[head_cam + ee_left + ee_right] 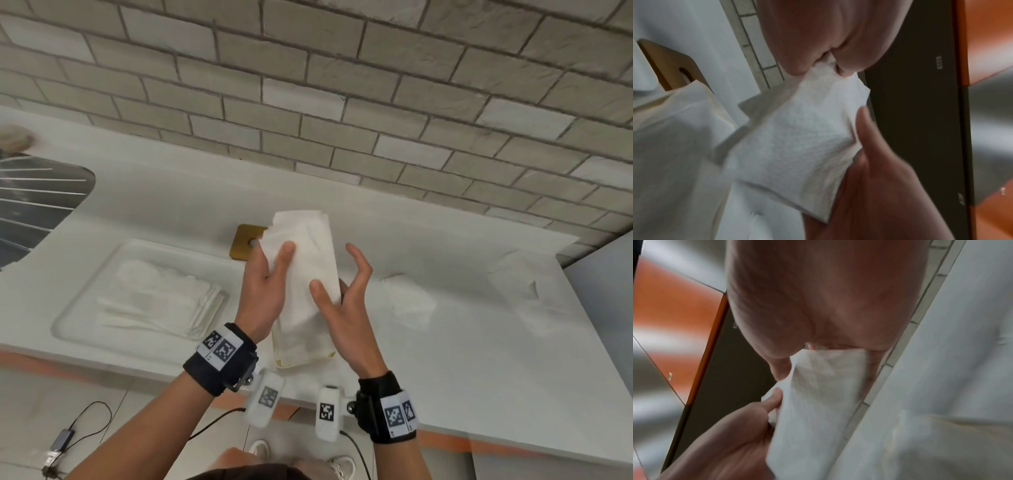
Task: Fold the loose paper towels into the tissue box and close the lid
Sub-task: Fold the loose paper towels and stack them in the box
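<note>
A folded white paper towel [305, 253] stands upright above the open cream tissue box [284, 359] at the counter's front edge. My left hand [274, 260] pinches the towel's left side, thumb in front and fingers behind. My right hand [335, 284] holds its right edge with the thumb on the front and a finger behind, while the other fingers spread away. The left wrist view shows the towel [797, 138] pinched at its top corner. In the right wrist view the towel [822, 386] hangs between thumb and fingers. The brown lid [245, 241] with a hole lies behind the box.
A shallow white tray [68, 318] left of the box holds a stack of folded towels [161, 298]. Loose crumpled towels [411, 301] and another sheet [527, 298] lie on the white counter to the right. A sink [34, 205] sits far left, and a brick wall stands behind.
</note>
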A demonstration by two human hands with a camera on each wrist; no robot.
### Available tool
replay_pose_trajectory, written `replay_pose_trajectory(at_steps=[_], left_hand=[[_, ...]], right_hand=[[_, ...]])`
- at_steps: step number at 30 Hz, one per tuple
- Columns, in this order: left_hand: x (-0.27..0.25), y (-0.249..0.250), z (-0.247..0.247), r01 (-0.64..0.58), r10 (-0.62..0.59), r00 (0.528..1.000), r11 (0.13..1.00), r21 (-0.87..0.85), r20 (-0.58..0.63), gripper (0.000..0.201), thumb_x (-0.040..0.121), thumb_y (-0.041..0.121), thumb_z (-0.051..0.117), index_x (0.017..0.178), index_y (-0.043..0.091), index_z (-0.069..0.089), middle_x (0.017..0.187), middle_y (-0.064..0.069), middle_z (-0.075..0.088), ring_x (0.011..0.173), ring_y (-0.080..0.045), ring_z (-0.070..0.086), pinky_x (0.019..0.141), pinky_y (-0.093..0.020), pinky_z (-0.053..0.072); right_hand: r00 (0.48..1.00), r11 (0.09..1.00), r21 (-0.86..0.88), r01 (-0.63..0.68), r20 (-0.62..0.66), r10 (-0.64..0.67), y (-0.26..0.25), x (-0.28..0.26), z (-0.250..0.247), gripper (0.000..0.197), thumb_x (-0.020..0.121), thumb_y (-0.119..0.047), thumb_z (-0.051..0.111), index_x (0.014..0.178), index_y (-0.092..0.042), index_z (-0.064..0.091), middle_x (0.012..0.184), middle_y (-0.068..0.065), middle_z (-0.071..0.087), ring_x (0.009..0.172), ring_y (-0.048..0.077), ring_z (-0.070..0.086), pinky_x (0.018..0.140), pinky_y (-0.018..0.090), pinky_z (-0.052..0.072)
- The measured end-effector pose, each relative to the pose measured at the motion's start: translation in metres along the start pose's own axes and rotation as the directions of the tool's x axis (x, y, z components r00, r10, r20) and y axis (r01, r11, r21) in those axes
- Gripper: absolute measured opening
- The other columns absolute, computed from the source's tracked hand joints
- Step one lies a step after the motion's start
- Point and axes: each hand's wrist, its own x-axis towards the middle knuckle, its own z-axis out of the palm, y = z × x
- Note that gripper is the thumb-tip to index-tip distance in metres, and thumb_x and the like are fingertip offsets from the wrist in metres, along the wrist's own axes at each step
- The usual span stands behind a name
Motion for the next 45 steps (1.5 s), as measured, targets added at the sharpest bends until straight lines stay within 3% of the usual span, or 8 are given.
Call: replay_pose_trajectory(at_steps=[5, 10, 18, 25, 28, 32, 41, 45], left_hand=[[0.026, -0.027, -0.016, 0.104, -0.101, 0.993, 0.992, 0.067, -0.053, 0.035, 0.106, 0.047, 0.062, 0.130, 0.022, 0.063, 0.122, 0.006, 0.076, 0.113, -0.014, 0.073, 0.092, -0.039, 0.062], [0.042, -0.083, -0.043, 0.312, -0.326, 0.944, 0.839, 0.446, -0.049, 0.042, 0.096, 0.022, 0.077, 0.128, 0.025, 0.050, 0.117, -0.007, 0.075, 0.100, -0.023, 0.073, 0.090, -0.043, 0.061], [0.058, -0.084, -0.056, -0.214, 0.034, 0.972, 0.548, 0.809, 0.234, 0.042, 0.093, 0.007, 0.074, 0.130, 0.019, 0.058, 0.130, -0.008, 0.060, 0.116, -0.030, 0.061, 0.096, -0.040, 0.052], [0.043, -0.098, -0.026, -0.600, -0.302, 0.684, 0.283, 0.748, 0.663, 0.054, 0.105, 0.052, 0.054, 0.150, 0.024, 0.045, 0.168, -0.004, 0.032, 0.156, -0.026, 0.027, 0.123, -0.051, 0.036], [0.037, -0.116, -0.025, -0.623, -0.503, 0.650, 0.077, 0.778, 0.570, 0.102, 0.092, 0.087, 0.036, 0.169, 0.027, 0.008, 0.178, -0.004, -0.012, 0.164, -0.029, -0.010, 0.133, -0.049, 0.006], [0.034, -0.122, -0.021, -0.622, -0.572, 0.649, -0.019, 0.783, 0.502, 0.156, 0.053, 0.113, 0.035, 0.168, 0.019, -0.011, 0.171, -0.011, -0.032, 0.160, -0.033, -0.025, 0.132, -0.054, 0.000], [0.031, -0.115, -0.014, -0.648, -0.584, 0.647, -0.082, 0.758, 0.490, 0.155, 0.056, 0.109, 0.047, 0.167, 0.011, 0.001, 0.171, -0.019, -0.030, 0.160, -0.038, -0.024, 0.132, -0.054, -0.003], [0.034, -0.107, -0.015, -0.629, -0.600, 0.634, -0.033, 0.777, 0.488, 0.155, 0.055, 0.107, 0.054, 0.167, 0.015, 0.001, 0.171, -0.016, -0.032, 0.159, -0.036, -0.027, 0.132, -0.053, -0.006]], right_hand=[[0.987, 0.994, -0.095, -0.054, -0.158, 0.039, 0.050, -0.012, 0.000, 0.053, 0.108, -0.033, 0.065, 0.148, -0.037, 0.030, 0.102, 0.012, 0.074, 0.090, 0.027, 0.075, 0.080, 0.039, 0.060], [0.987, 0.863, -0.484, -0.147, -0.124, 0.099, 0.091, -0.007, -0.005, 0.027, 0.107, -0.014, 0.062, 0.120, -0.031, 0.046, 0.090, -0.001, 0.068, 0.071, 0.006, 0.062, 0.061, 0.015, 0.047], [0.978, 0.675, -0.709, -0.202, -0.111, 0.177, 0.107, -0.011, -0.007, 0.016, 0.107, -0.014, 0.058, 0.116, -0.026, 0.056, 0.096, 0.003, 0.064, 0.082, 0.016, 0.061, 0.070, 0.027, 0.048], [0.975, 0.734, -0.643, -0.220, -0.122, 0.185, 0.104, -0.001, -0.028, 0.007, 0.105, -0.027, 0.063, 0.106, -0.033, 0.062, 0.082, -0.010, 0.072, 0.077, 0.012, 0.068, 0.069, 0.030, 0.054], [0.943, 0.718, -0.643, -0.266, -0.330, 0.055, 0.106, 0.018, -0.079, 0.009, 0.100, -0.019, 0.065, 0.099, -0.028, 0.063, 0.076, -0.009, 0.075, 0.077, 0.018, 0.074, 0.074, 0.030, 0.053], [0.710, 0.783, -0.374, -0.498, -0.694, 0.120, 0.133, 0.050, -0.168, 0.019, 0.100, -0.018, 0.064, 0.116, -0.021, 0.055, 0.087, 0.008, 0.073, 0.097, 0.036, 0.071, 0.089, 0.040, 0.054], [0.607, 0.525, -0.374, -0.765, -0.690, 0.394, 0.172, 0.105, -0.219, 0.026, 0.105, -0.042, 0.060, 0.126, -0.035, 0.072, 0.135, 0.012, 0.064, 0.133, 0.039, 0.049, 0.098, 0.039, 0.041], [0.620, 0.689, -0.299, -0.661, -0.734, 0.277, 0.175, 0.108, -0.211, 0.017, 0.101, -0.027, 0.072, 0.109, -0.017, 0.083, 0.120, 0.014, 0.078, 0.116, 0.038, 0.069, 0.095, 0.033, 0.053]])
